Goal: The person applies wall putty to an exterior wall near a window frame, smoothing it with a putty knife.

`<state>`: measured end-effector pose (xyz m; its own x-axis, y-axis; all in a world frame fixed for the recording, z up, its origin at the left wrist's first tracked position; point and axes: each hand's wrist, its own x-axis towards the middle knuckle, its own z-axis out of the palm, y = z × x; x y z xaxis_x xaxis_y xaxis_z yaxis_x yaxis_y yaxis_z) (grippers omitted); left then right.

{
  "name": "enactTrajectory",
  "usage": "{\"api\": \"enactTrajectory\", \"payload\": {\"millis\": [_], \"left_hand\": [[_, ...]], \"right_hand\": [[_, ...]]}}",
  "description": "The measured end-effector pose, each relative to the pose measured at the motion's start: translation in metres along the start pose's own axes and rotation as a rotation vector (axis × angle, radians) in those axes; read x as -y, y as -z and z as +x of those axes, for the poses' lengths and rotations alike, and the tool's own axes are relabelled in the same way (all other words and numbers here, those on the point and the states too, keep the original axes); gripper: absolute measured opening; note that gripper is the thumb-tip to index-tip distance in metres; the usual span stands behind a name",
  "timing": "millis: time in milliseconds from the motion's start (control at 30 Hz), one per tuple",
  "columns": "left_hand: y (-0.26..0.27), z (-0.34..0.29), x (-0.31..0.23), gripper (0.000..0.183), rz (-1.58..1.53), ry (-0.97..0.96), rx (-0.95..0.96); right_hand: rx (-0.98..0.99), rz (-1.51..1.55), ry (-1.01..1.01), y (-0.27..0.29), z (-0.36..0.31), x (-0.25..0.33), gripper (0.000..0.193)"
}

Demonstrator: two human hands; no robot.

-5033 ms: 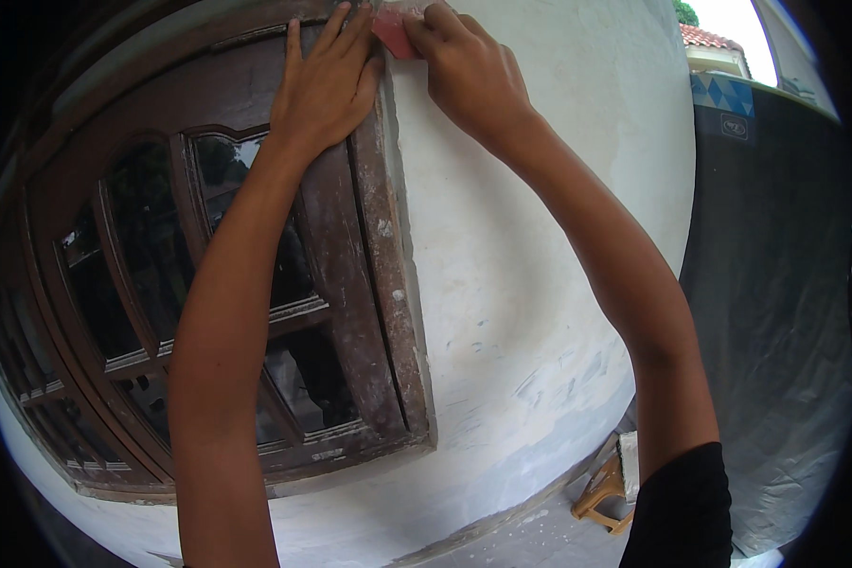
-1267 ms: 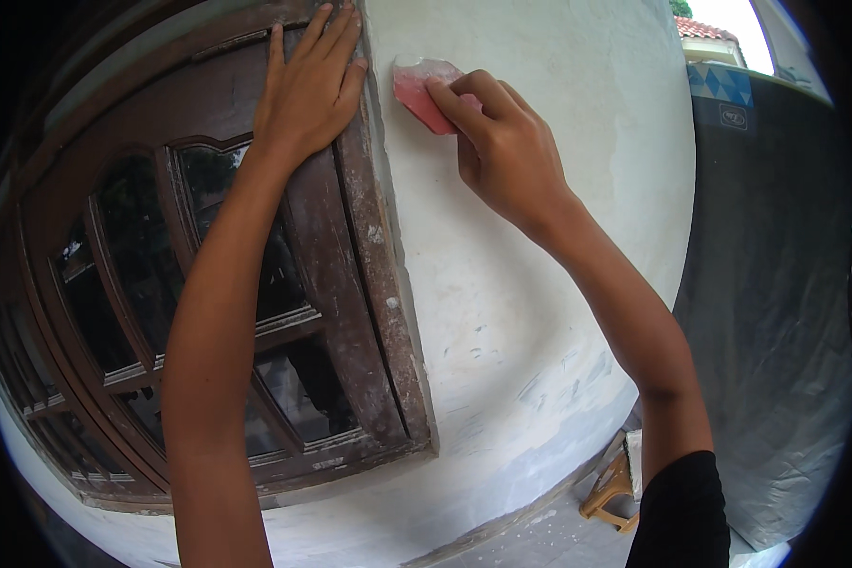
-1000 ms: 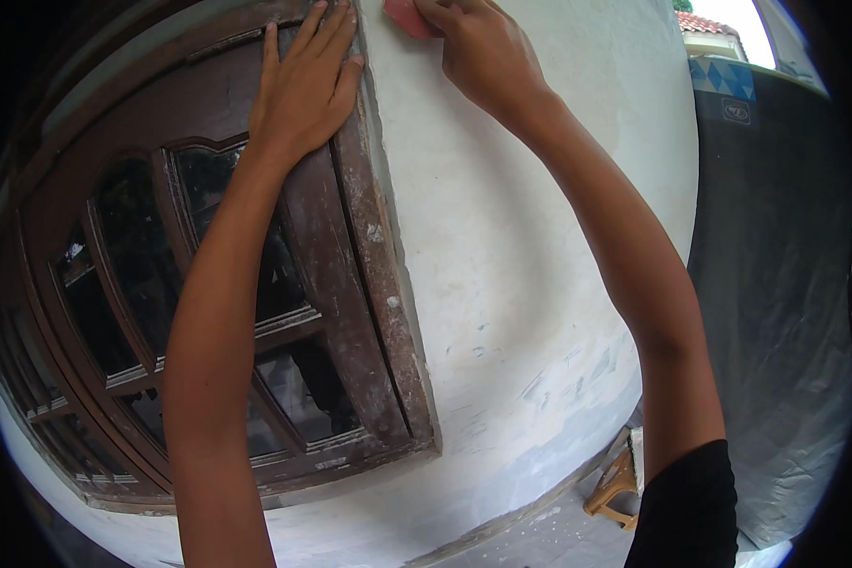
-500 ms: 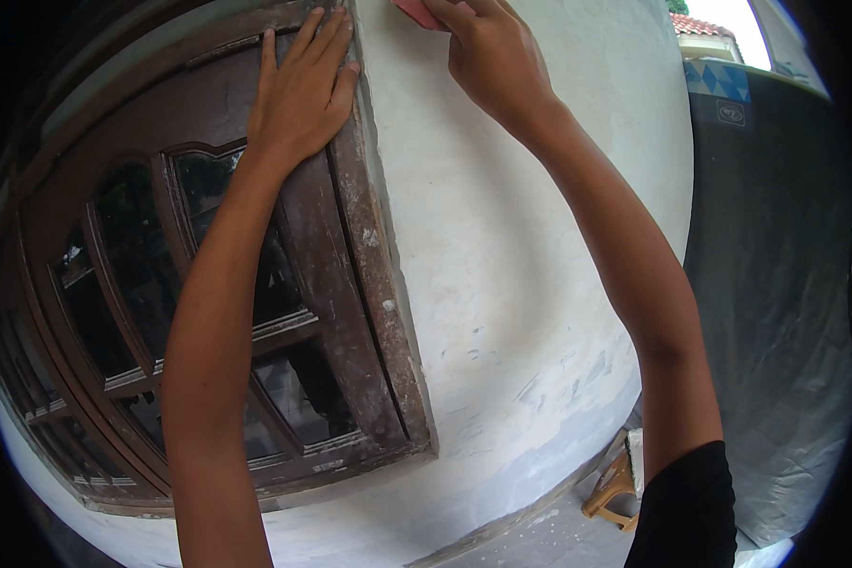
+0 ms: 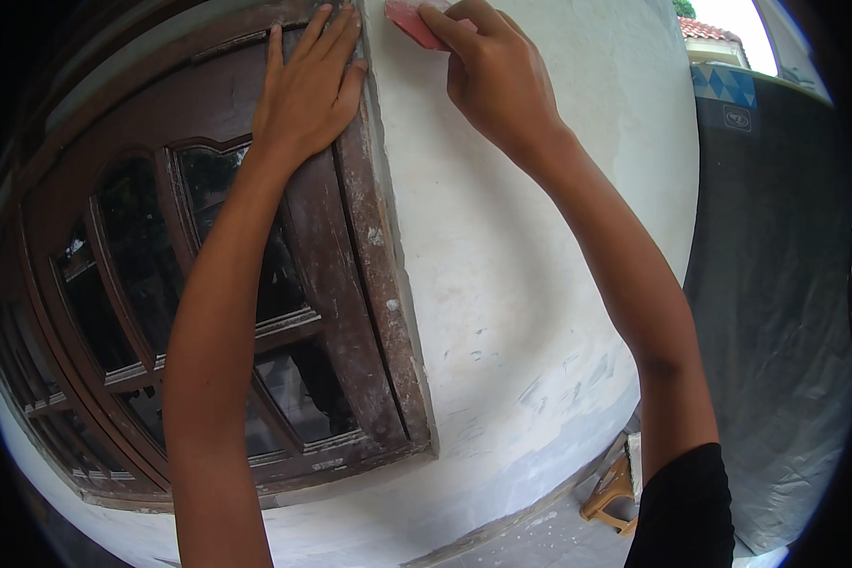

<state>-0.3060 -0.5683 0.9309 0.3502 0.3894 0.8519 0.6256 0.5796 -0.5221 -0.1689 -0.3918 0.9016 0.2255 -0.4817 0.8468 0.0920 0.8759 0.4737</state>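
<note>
My left hand (image 5: 309,99) lies flat with fingers spread on the upper right corner of a dark brown wooden window (image 5: 298,180), its fingertips reaching the worn frame (image 5: 373,237). Pinched in my right hand (image 5: 506,80) is a flat red scraper (image 5: 415,21) with whitish smears. It is up against the white wall (image 5: 464,237), just right of the frame near the top of the view. The right fingers cover part of the scraper, and its upper edge is cut off by the picture.
A large dark plastic-wrapped thing (image 5: 776,284) stands at the right, with a blue patterned band on top. Low on the right, a tan stool (image 5: 611,497) stands on the grey speckled floor (image 5: 540,540). Grey patches mark the lower wall. A tiled roof (image 5: 710,30) shows outside.
My right hand and the red scraper have shifted slightly down and left in view, so more of the scraper shows. My left hand stays on the window.
</note>
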Motion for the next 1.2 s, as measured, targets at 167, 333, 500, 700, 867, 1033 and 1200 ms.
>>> {"api": "enactTrajectory", "payload": {"millis": [167, 333, 500, 700, 867, 1033, 1200], "left_hand": [[-0.001, 0.000, 0.003, 0.057, -0.029, -0.009, -0.009], [-0.001, -0.004, 0.008, 0.058, -0.021, -0.009, -0.027], [0.000, 0.000, 0.001, 0.059, -0.023, 0.005, 0.003], [0.001, 0.000, 0.002, 0.059, -0.028, 0.008, -0.001], [0.001, 0.000, 0.003, 0.060, -0.028, 0.024, 0.038], [0.000, 0.000, 0.003, 0.061, -0.016, 0.006, 0.004], [-0.006, -0.003, 0.008, 0.055, 0.057, -0.038, -0.062]], "right_hand": [[0.105, -0.065, -0.028, -0.017, -0.006, 0.008, 0.036], [0.130, 0.050, -0.023, 0.011, -0.053, 0.038, 0.045], [0.146, 0.397, -0.560, 0.042, -0.014, 0.005, 0.047], [0.020, 0.554, -0.571, 0.024, 0.007, -0.020, 0.016], [-0.021, 0.297, -0.341, 0.010, 0.018, -0.025, 0.020], [0.077, 0.025, -0.102, -0.013, 0.024, -0.025, 0.039], [0.143, -0.026, -0.049, -0.024, 0.004, -0.023, 0.036]]}}
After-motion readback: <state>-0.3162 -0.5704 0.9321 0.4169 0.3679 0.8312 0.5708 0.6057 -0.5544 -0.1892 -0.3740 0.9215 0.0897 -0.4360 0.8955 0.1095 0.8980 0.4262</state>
